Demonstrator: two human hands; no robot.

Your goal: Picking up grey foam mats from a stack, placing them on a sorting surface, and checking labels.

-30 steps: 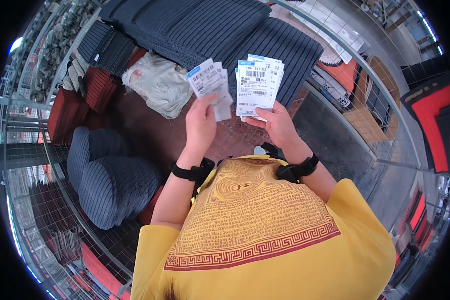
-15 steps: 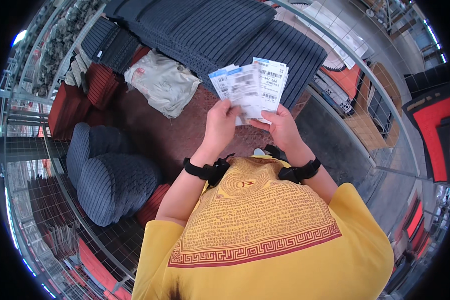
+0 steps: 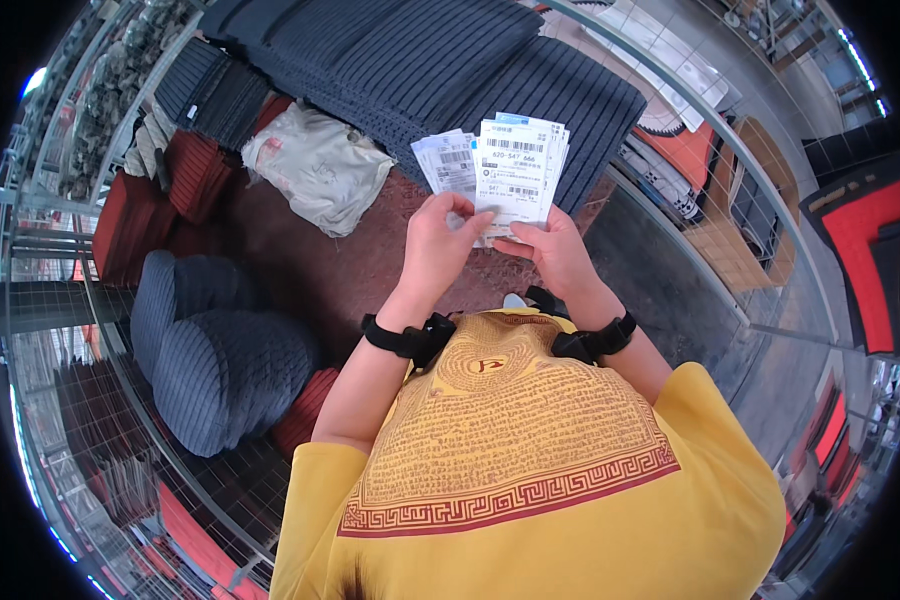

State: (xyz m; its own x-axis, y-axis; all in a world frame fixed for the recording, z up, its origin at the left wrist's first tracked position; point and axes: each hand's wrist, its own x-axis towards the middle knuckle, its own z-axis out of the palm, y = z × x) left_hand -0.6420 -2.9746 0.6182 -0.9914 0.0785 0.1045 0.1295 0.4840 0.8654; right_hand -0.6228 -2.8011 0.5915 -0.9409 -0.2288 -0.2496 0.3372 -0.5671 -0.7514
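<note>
I hold a fan of white paper slips with black barcodes (image 3: 515, 165) up in front of my chest. My right hand (image 3: 555, 255) grips the main stack from below. My left hand (image 3: 435, 240) pinches the left-most slips (image 3: 445, 160), which overlap the stack. Both wrists wear black bands. The slips hang over a dark red mat (image 3: 350, 270) inside a wire cart.
A crumpled clear plastic bag (image 3: 315, 165) lies on the red mat at left. Dark grey ribbed mats (image 3: 420, 50) are stacked behind. Rolled grey mats (image 3: 215, 350) sit at lower left. The cart's metal rail (image 3: 690, 150) runs along the right, with red and black mats (image 3: 865, 230) beyond.
My hands have come together: the slips in my left hand, held apart a second ago, now overlap the stack in my right hand.
</note>
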